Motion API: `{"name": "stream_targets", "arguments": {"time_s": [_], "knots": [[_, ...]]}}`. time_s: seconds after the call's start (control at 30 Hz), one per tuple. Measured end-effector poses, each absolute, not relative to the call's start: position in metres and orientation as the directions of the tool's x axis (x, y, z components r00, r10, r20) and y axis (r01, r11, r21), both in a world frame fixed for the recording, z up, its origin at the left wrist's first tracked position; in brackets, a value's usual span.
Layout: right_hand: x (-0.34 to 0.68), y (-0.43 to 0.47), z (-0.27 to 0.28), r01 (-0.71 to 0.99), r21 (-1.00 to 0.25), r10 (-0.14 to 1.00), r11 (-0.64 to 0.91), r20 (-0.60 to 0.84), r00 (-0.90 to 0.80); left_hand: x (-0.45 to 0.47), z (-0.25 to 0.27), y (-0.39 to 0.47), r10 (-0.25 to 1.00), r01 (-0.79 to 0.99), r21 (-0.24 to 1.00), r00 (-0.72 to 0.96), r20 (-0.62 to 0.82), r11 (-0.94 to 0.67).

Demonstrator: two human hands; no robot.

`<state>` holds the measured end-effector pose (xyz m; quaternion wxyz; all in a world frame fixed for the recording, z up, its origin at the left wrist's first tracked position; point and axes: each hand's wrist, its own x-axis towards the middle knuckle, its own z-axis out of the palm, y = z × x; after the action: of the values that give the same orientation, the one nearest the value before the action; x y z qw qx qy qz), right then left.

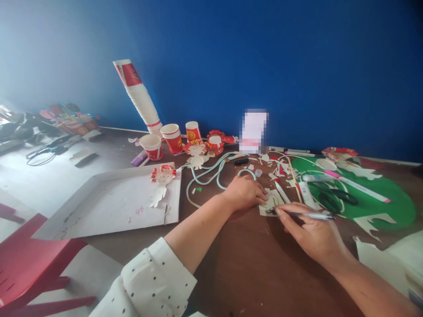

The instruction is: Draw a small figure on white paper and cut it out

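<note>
My right hand [312,235] grips a marker pen [319,215], its tip low over a small piece of off-white paper [272,198]. Some dark lines are drawn on that paper. My left hand [246,192] lies on the table with its fingertips on the paper's left edge, holding nothing. A white marker [281,192] lies against the paper's far right side. Beside my left hand, a pale blue cable [214,174] loops over the table [244,264]. A black pen cap [241,161] lies beyond it.
Red-and-white paper cups [172,138] and a leaning cup stack [143,103] stand by the blue wall. A cut-out paper figure [164,178] lies on a white cardboard tray [115,198]. On the right, dark-handled scissors [333,196] and a pink-capped marker [357,186] lie on green paper [396,207].
</note>
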<state>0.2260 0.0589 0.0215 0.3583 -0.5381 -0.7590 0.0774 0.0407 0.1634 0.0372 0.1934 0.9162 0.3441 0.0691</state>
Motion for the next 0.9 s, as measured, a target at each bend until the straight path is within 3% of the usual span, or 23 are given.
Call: {"name": "stream_targets", "arguments": {"time_s": [0.9], "knots": [[0.2279, 0.0579, 0.0229, 0.706, -0.516, 0.830, 0.484, 0.525, -0.185, 0.0414, 0.0393, 0.1633, 0.661, 0.605, 0.406, 0.750, -0.004, -0.684]]}}
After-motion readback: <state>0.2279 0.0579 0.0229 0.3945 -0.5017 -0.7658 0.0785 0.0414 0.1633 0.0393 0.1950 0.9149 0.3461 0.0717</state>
